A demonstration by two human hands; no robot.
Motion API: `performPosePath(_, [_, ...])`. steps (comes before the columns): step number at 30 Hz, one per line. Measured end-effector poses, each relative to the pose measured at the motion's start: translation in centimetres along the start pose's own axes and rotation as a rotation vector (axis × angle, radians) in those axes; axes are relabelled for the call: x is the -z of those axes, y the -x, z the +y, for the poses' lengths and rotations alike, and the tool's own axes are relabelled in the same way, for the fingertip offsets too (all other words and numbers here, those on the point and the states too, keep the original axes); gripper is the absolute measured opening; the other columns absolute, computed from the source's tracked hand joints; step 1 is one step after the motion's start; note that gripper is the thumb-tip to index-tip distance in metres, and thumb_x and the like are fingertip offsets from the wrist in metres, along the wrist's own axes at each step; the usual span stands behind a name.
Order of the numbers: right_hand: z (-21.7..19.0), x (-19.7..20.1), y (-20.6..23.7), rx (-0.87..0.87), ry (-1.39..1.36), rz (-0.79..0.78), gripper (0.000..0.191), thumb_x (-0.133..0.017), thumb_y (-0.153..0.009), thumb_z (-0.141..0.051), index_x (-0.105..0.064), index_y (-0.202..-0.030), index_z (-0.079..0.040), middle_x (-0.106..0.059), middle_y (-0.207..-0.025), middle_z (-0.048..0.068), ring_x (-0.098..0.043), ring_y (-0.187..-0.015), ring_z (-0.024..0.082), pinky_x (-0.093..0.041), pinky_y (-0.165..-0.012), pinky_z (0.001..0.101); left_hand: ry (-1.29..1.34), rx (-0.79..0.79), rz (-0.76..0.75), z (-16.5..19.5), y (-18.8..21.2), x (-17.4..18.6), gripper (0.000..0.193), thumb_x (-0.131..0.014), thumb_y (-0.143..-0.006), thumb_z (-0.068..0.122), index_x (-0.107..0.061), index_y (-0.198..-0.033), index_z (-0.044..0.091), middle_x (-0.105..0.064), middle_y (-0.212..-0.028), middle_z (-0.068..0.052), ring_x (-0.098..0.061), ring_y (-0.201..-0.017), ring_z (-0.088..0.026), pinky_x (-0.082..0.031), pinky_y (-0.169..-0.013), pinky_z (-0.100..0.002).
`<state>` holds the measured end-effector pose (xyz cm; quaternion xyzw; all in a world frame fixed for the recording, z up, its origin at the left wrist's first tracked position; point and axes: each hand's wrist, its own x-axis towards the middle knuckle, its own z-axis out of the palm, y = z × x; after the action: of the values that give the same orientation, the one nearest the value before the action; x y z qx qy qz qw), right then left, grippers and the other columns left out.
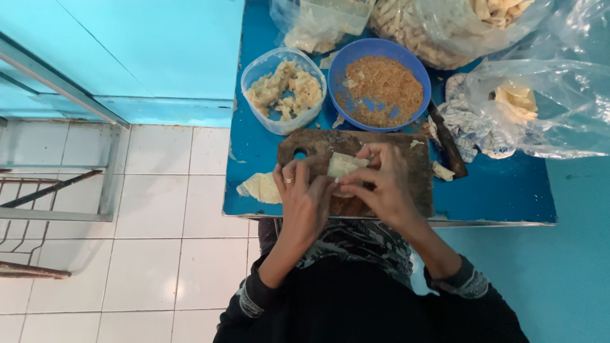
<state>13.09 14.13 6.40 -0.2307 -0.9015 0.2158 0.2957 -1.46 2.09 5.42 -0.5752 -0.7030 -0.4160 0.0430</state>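
Looking down from above, a person's left hand [304,200] and right hand [381,184] meet over a dark wooden cutting board [416,178] on a blue counter [495,190]. Both hands are curled, fingertips pinching a pale folded dough wrapper [343,165] held between them just above the board. Behind the board stand a clear plastic tub of pale filling [283,89] and a blue bowl of brown crumbs [380,86], side by side. A loose wrapper [260,188] lies on the counter left of the board. Clear plastic bags [546,108] sit at the right.
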Motion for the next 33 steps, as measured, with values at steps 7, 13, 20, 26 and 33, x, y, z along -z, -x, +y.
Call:
performPosePath(7, [0.1, -0.3, 0.6, -0.053, 0.209, -0.056, 0.011, -0.082, -0.086, -0.03, -0.082, -0.091, -0.02, -0.054, -0.118, 0.004, -0.048, -0.101, 0.025, -0.034, -0.087, 0.0474, 0.068, -0.03, 0.06, -0.5, 0.3, -0.2, 0.018, -0.077, -0.08, 0.014, -0.072, -0.096, 0.007, -0.053, -0.134, -0.016, -0.046, -0.123, -0.04, -0.027, -0.109, -0.067])
performPosePath(13, [0.2, -0.6, 0.1, -0.042, 0.083, 0.034, 0.017, -0.079, -0.087, -0.036, -0.077, -0.092, -0.02, -0.051, -0.118, 0.006, -0.048, -0.1, 0.022, -0.038, -0.09, 0.0436, -0.067, -0.038, 0.038, -0.6, 0.2, -0.8, 0.014, -0.076, -0.09, 0.014, -0.072, -0.103, 0.01, -0.053, -0.139, -0.009, -0.046, -0.129, -0.035, -0.025, -0.115, -0.065])
performPosePath(20, [0.7, -0.6, -2.3, -0.041, 0.218, -0.139, 0.016, -0.076, -0.086, -0.029, -0.069, -0.086, -0.015, -0.044, -0.11, 0.01, -0.046, -0.111, 0.03, -0.034, -0.084, 0.0489, -0.004, -0.001, 0.013, -0.7, 0.5, -0.6, 0.037, -0.071, -0.087, 0.011, -0.065, -0.123, 0.007, -0.044, -0.147, -0.016, -0.042, -0.132, -0.04, -0.02, -0.117, -0.067])
performPosePath(26, [0.6, -1.0, -3.7, -0.085, 0.249, -0.16, 0.018, -0.074, -0.094, -0.029, -0.068, -0.105, -0.015, -0.044, -0.115, 0.01, -0.047, -0.112, 0.029, -0.035, -0.087, 0.0473, -0.087, -0.038, 0.011, -0.8, 0.4, -0.9, 0.033, -0.072, -0.084, 0.014, -0.067, -0.117, 0.012, -0.045, -0.147, -0.015, -0.042, -0.132, -0.039, -0.02, -0.117, -0.067])
performPosePath(33, [0.7, 0.2, -1.5, 0.111, 0.1, -0.038, 0.014, -0.078, -0.087, -0.026, -0.08, -0.097, -0.017, -0.059, -0.121, 0.002, -0.057, -0.104, 0.021, -0.038, -0.09, 0.0438, -0.08, -0.036, -0.003, -1.1, 0.5, -1.0, 0.037, -0.075, -0.085, 0.018, -0.069, -0.12, 0.012, -0.048, -0.143, -0.014, -0.043, -0.131, -0.039, -0.021, -0.116, -0.066])
